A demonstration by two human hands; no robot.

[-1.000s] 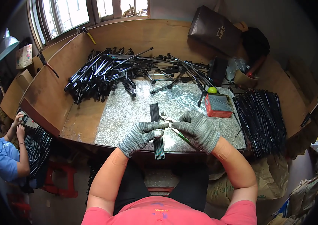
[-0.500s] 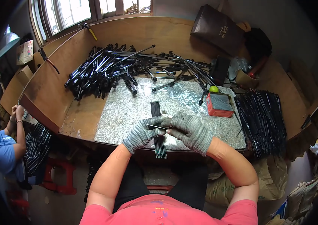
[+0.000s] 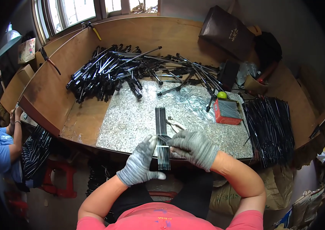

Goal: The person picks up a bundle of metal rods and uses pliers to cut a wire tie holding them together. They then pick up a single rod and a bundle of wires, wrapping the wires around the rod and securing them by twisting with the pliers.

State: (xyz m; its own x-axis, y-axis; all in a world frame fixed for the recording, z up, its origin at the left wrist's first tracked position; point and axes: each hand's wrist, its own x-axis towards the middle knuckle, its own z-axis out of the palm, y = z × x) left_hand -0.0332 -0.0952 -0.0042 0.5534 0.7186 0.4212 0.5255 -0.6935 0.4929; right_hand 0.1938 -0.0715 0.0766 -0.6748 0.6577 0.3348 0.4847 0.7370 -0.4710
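Observation:
A flat row of thin, dark pointed rods (image 3: 161, 122) lies lengthwise in front of me, its near end reaching past the tabletop's edge. A narrow white strip (image 3: 163, 146) crosses the rods near that end. My left hand (image 3: 140, 163), in a grey knit glove, is at the row's left side with its thumb spread away from the fingers. From the right, my gloved right hand (image 3: 194, 147) pinches the strip's right end, its fingertips against the rods. Pliers with pale handles (image 3: 176, 124) lie just beyond the right hand, partly covered by it.
Black metal rods with thick ends (image 3: 105, 73) are heaped at the back left. A red box (image 3: 227, 112) and yellow-green ball (image 3: 222, 95) stand right of the speckled board (image 3: 126, 119). Thin black rods (image 3: 269, 126) lie farther right. Another person (image 3: 5, 142) works at left.
My left hand has let go and moved down and left, its thumb opening out. The right hand has come slightly nearer me. The pliers and more of the rod row now show.

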